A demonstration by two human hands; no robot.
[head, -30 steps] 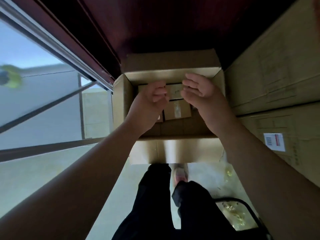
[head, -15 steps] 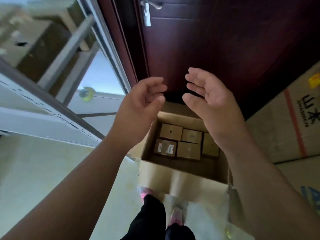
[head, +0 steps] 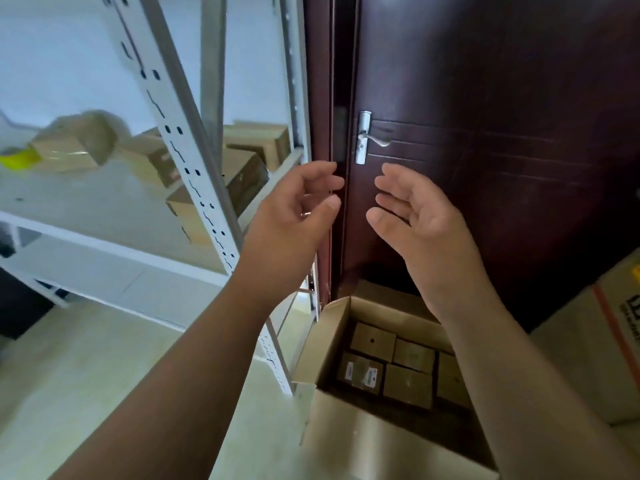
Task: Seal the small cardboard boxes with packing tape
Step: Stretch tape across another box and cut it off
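Both empty: left hand (head: 294,216) and right hand (head: 415,216) raised, fingers loosely curled, palms facing | view tilted up since 0.5 s ago, more door (head: 485,133) and shelf rack (head: 180,133) showing | open carton (head: 325,344) near right, small cardboard boxes (head: 408,386) inside, some behind right forearm | yellow-green blur (head: 19,158) far left, unreadable

Your left hand (head: 294,216) and your right hand (head: 415,216) are both raised in front of you, palms facing each other, fingers loosely curled and holding nothing. Both forearms are bare and stretched forward.
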